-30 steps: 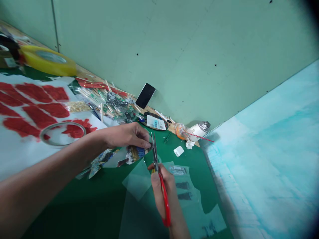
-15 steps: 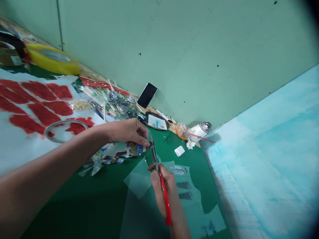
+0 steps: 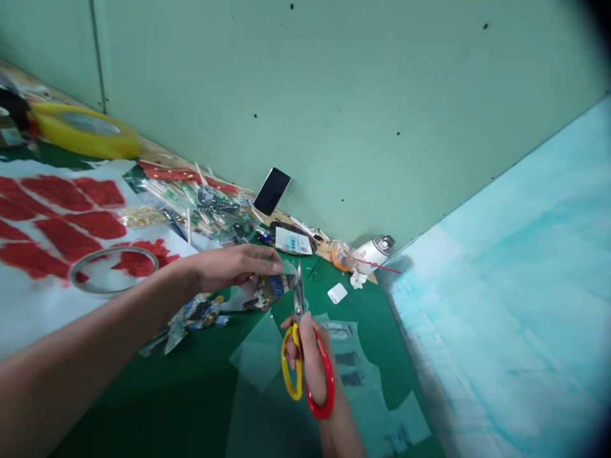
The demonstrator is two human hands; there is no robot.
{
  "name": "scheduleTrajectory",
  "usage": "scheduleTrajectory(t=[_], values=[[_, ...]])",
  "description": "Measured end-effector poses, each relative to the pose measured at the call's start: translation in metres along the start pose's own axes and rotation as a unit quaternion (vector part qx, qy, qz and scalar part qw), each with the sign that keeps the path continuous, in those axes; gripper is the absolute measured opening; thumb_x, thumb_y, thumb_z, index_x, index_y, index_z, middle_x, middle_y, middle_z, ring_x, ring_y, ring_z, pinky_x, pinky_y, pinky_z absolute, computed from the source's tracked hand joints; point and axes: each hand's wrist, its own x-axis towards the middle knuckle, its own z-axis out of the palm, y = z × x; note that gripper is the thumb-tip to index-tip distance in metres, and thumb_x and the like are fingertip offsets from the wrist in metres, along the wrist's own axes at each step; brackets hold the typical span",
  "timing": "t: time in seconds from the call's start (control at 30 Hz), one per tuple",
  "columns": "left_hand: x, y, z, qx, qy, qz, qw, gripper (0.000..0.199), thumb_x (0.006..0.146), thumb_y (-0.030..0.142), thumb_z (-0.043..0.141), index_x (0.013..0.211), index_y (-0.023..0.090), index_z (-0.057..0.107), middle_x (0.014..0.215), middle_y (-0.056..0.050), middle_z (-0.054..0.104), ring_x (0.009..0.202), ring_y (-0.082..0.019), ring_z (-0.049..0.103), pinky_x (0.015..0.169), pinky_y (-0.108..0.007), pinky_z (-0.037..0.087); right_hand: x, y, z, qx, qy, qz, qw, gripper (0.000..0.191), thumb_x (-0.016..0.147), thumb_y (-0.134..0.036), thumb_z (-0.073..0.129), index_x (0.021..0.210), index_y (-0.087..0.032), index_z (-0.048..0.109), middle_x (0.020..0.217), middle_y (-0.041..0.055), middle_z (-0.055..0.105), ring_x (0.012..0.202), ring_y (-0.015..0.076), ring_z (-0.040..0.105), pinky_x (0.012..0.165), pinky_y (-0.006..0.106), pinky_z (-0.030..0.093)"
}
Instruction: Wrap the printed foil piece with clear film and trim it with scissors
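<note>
My left hand (image 3: pixel 241 264) is closed on a printed clear plastic sheet (image 3: pixel 273 289), a cut piece with blue, brown and white patterning that hangs below the fingers. In my right hand (image 3: pixel 312 356) are scissors (image 3: pixel 298 302) with one yellow and one red handle loop. Their slim metal blades point upward, slightly parted, at the right edge of the printed piece. A pile of cut printed scraps (image 3: pixel 198 315) lies under my left wrist. Clear plastic sheets (image 3: pixel 258 353) with dark printed figures spread on the green tabletop (image 3: pixel 157 394) under and around my right hand.
A phone (image 3: pixel 272 191) leans on the pale green wall. Left are a yellow tape roll (image 3: pixel 86 130), red-painted paper (image 3: pixel 62 235), a thin tape ring (image 3: pixel 76 277) and bagged sticks (image 3: pixel 191 197). Along the wall stand a white packet (image 3: pixel 293 242) and a spray can (image 3: pixel 375 251).
The scissors have turned and opened, so both handle loops now show. My left hand has flattened a little over the printed piece, which has tilted. The camera view has shifted slightly.
</note>
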Motion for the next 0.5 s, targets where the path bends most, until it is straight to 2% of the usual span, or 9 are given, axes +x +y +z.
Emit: scheduleTrajectory(t=[0.07, 0.1, 0.17, 0.23, 0.33, 0.4, 0.5], values=[[0.003, -0.003, 0.003, -0.065, 0.014, 0.015, 0.998, 0.034, 0.081, 0.040, 0.072, 0.108, 0.020, 0.067, 0.057, 0.004, 0.056, 0.054, -0.014, 0.058, 0.056, -0.023, 0.050, 0.006, 0.005, -0.003, 0.068, 0.007, 0.018, 0.998, 0.064, 0.083, -0.079, 0.044, 0.086, -0.017, 0.060, 0.049, -0.0077, 0.041, 0.040, 0.0077, 0.038, 0.045, 0.022, 0.034], [0.005, -0.004, 0.005, -0.096, 0.015, 0.019, 0.995, 0.037, 0.083, 0.041, 0.070, 0.114, 0.022, 0.066, 0.062, 0.003, 0.060, 0.061, -0.016, 0.064, 0.064, -0.027, 0.055, 0.008, 0.006, -0.005, 0.100, 0.011, 0.026, 0.995, 0.066, 0.081, -0.081, 0.045, 0.086, -0.017, 0.060, 0.048, -0.0082, 0.041, 0.039, 0.0074, 0.038, 0.044, 0.021, 0.034], [0.007, -0.008, 0.012, -0.136, 0.007, 0.023, 0.990, 0.042, 0.085, 0.043, 0.068, 0.123, 0.025, 0.062, 0.089, -0.004, 0.071, 0.084, -0.024, 0.072, 0.082, -0.037, 0.057, 0.012, 0.008, -0.005, 0.152, 0.025, 0.033, 0.987, 0.068, 0.079, -0.083, 0.045, 0.086, -0.017, 0.060, 0.046, -0.0086, 0.041, 0.038, 0.0076, 0.038, 0.043, 0.021, 0.034], [0.009, -0.012, 0.022, -0.149, -0.002, 0.048, 0.988, 0.048, 0.085, 0.044, 0.068, 0.128, 0.025, 0.058, 0.119, -0.011, 0.067, 0.105, -0.030, 0.069, 0.091, -0.042, 0.054, 0.014, 0.007, -0.005, 0.186, 0.049, 0.035, 0.981, 0.068, 0.078, -0.083, 0.046, 0.085, -0.017, 0.060, 0.045, -0.0083, 0.042, 0.037, 0.0078, 0.038, 0.042, 0.021, 0.033], [0.013, -0.018, 0.040, -0.125, -0.006, 0.108, 0.986, 0.062, 0.082, 0.048, 0.071, 0.135, 0.025, 0.050, 0.135, -0.015, 0.058, 0.125, -0.034, 0.056, 0.095, -0.043, 0.052, 0.014, 0.002, -0.002, 0.221, 0.080, 0.037, 0.971, 0.065, 0.080, -0.082, 0.046, 0.083, -0.018, 0.060, 0.045, -0.0079, 0.042, 0.038, 0.0081, 0.037, 0.041, 0.021, 0.031], [0.016, -0.022, 0.052, -0.065, 0.002, 0.126, 0.990, 0.072, 0.079, 0.045, 0.075, 0.140, 0.025, 0.043, 0.137, -0.014, 0.057, 0.129, -0.033, 0.052, 0.098, -0.040, 0.049, 0.012, -0.003, 0.000, 0.228, 0.094, 0.031, 0.968, 0.063, 0.081, -0.081, 0.045, 0.081, -0.019, 0.060, 0.045, -0.0077, 0.040, 0.038, 0.0087, 0.036, 0.041, 0.021, 0.030], [0.020, -0.026, 0.068, 0.003, 0.043, 0.129, 0.991, 0.074, 0.078, 0.039, 0.077, 0.140, 0.023, 0.039, 0.129, -0.012, 0.062, 0.118, -0.029, 0.059, 0.096, -0.038, 0.048, 0.006, -0.007, 0.003, 0.184, 0.119, 0.012, 0.976, 0.060, 0.085, -0.078, 0.043, 0.080, -0.020, 0.060, 0.049, -0.0058, 0.041, 0.043, 0.0104, 0.039, 0.042, 0.023, 0.032]])
